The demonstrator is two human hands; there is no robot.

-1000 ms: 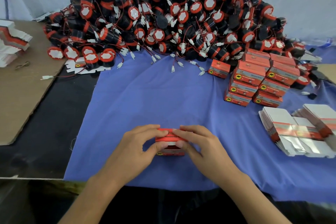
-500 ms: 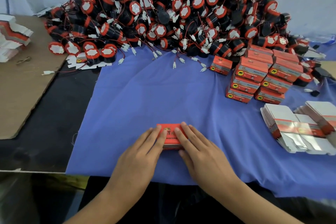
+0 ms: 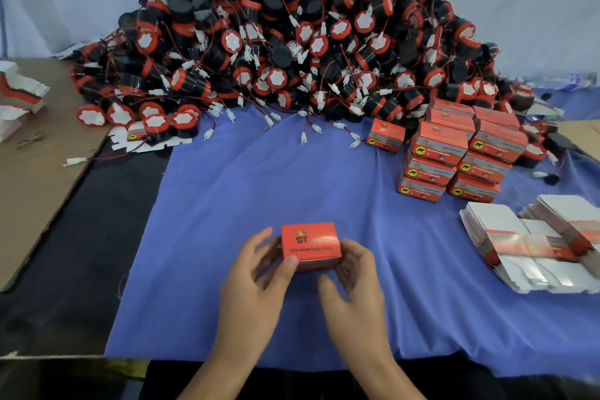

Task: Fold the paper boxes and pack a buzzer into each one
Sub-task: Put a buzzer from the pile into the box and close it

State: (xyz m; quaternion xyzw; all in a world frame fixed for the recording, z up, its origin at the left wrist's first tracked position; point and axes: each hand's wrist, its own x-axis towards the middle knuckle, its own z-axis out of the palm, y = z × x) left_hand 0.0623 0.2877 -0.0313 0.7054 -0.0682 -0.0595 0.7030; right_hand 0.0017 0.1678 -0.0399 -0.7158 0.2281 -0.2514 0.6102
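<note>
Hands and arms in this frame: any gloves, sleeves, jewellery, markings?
Both are bare. The left hand and right hand show no gloves, rings or markings. The left forearm and right forearm are uncovered down to the frame's bottom edge, with no sleeve, watch or wristband in view.

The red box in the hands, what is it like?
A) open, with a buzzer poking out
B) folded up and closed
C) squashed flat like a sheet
B: the box that the left hand grips has its full shape, and its red lettered top lies shut, with no flap up and nothing sticking out.
</note>
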